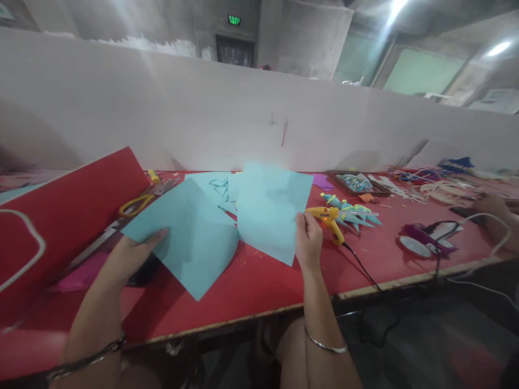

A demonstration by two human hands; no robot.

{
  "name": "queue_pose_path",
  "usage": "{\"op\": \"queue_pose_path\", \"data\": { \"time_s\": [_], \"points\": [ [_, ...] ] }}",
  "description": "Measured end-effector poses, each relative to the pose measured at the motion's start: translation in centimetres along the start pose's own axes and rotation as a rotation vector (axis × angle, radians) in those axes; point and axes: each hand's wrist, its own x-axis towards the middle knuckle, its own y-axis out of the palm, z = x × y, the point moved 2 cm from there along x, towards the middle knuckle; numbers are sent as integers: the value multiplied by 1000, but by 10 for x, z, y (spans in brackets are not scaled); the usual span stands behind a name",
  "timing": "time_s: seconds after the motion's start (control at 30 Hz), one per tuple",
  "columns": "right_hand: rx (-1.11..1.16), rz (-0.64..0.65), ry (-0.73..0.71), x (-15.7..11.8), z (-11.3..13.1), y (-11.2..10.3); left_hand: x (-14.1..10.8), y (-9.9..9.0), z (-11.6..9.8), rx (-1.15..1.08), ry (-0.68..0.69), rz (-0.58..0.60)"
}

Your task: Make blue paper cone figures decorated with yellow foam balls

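My left hand (140, 249) grips the left edge of a light blue paper sheet (194, 237), thumb on top and fingers hidden beneath. A second light blue sheet (270, 213) is pinched at its right edge by my right hand (308, 237). Both sheets are held above the red table, tilted, their inner edges meeting near the middle. Behind them lies more light blue paper (203, 183) with cut-out gaps. Just right of my right hand rests a yellow glue gun (329, 217), its small light glowing. Beside it are several blue paper cones (351, 210) with yellow trim.
On the left, a red board (81, 210) leans near yellow-handled scissors (135, 206) and pink paper (83, 272). A tray (381, 189) of scraps, a purple device (430, 240) and cables occupy the right side. Another person's hand (492, 208) is at the far right. A pale partition (182, 108) stands behind.
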Motion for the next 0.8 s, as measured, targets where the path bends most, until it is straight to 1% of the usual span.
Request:
{"op": "queue_pose_path", "data": {
  "time_s": [0.07, 0.13, 0.17, 0.23, 0.4, 0.57, 0.63, 0.73, 0.8],
  "points": [
    [-24, -24, 4, 1, -1, -1, 0, -3, -3, 142, 19, -141],
    [-35, -68, 5, 2, -2, -3, -1, -7, -6, 234, 52, -271],
    [-35, -92, 4, 2, -3, -4, -3, -9, -7, 253, 71, -318],
    [-37, -127, -2, 3, -3, -5, -5, -12, -9, 256, 91, -371],
    [-63, -138, -2, 3, -3, -6, -8, -16, -8, 247, 108, -390],
    [-69, -175, 12, 4, -4, -10, -6, -21, -1, 382, 26, -391],
    [-75, -192, 14, 5, -5, -12, -6, -23, 1, 377, 45, -417],
    [-86, -214, 11, 7, -7, -14, -7, -25, 0, 332, 111, -454],
    [-94, -237, 13, 8, -8, -15, -9, -26, -2, 322, 102, -463]
  ]
}}
